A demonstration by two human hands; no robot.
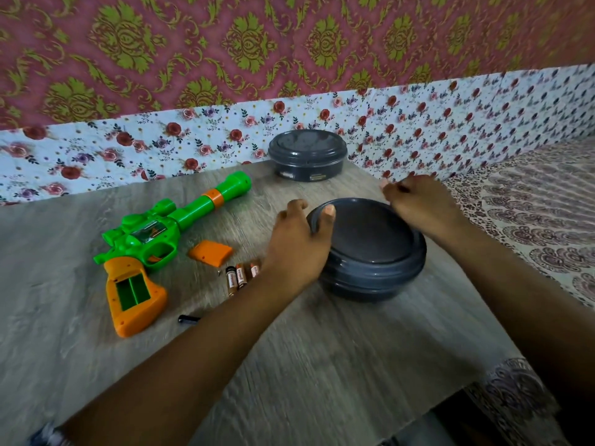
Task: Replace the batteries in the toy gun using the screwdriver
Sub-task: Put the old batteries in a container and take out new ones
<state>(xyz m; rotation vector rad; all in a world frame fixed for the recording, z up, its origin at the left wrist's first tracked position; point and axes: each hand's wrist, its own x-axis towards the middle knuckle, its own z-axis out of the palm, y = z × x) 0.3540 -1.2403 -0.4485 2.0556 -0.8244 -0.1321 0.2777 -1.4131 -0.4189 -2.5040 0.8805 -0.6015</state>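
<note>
Head view, single entry.

Item: toy gun [151,239], green with orange grip, lying flat toward the left side of the tabletop [289,365], barrel aimed at the far edge. Battery compartment [133,292] in the grip stands open and looks empty.

Item: orange cover [211,251], loose, just beside the trigger guard.

Item: batteries [240,275], a small cluster lying between the cover and the left wrist. Whether spent or fresh cannot be told.

Item: screw [219,273], tiny, just left of the batteries; identity uncertain.

Item: dark tool end [188,319], possibly the screwdriver, mostly hidden under the left forearm.

Item: near container [370,252], dark, round, lidded, right of centre.

Item: far container [307,154], same kind, at the far edge against the floral backing.

Left hand [299,246]: clasped on the near container's left rim, thumb over the lid edge.
Right hand [421,204]: curled at the lid's far right rim; whether it truly grips the lid cannot be told, as it is blurred.

Risks, as judged: a lid that frees suddenly could jolt the container and spill whatever it holds. The left forearm lies over the batteries and tool; drawing it back could roll the batteries or flick the screw off toward the near edge. Mixing old and new cells is likely if new ones land beside this cluster.

Room: the near half of the tabletop is open. The right edge runs close by the near container, with patterned bedding beyond. The far edge is walled.
</note>
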